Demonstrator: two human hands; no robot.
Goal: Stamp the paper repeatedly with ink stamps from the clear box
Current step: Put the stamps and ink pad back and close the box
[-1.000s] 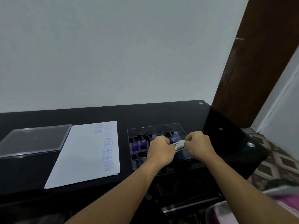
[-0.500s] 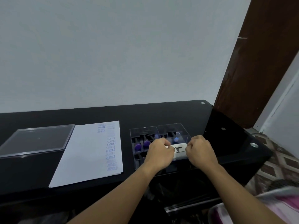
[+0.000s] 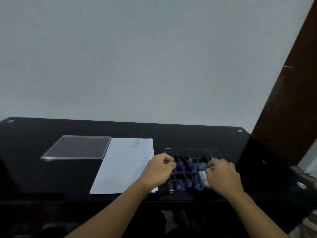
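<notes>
- Stamps [image 3: 190,167] are standing in the clear box [image 3: 192,149], which is sitting on the counter [image 3: 51,177] just right of the paper [image 3: 123,169].
- Left hand [image 3: 158,171] is curling its fingers beside the box's left column and right hand [image 3: 222,176] over its right side. Blur is hiding whether either is gripping anything.
- Risk, judging from here: a hasty pull could be toppling neighbouring stamps or dragging the light box.

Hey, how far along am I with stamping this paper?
Done: the clear lid is off and lies beside the paper, whose right side carries a column of blue prints. In hand: the left hand and right hand are at the clear box among the stamps; blur hides whether either grips one. Left: most of the sheet is bare, so more stamping.
</notes>
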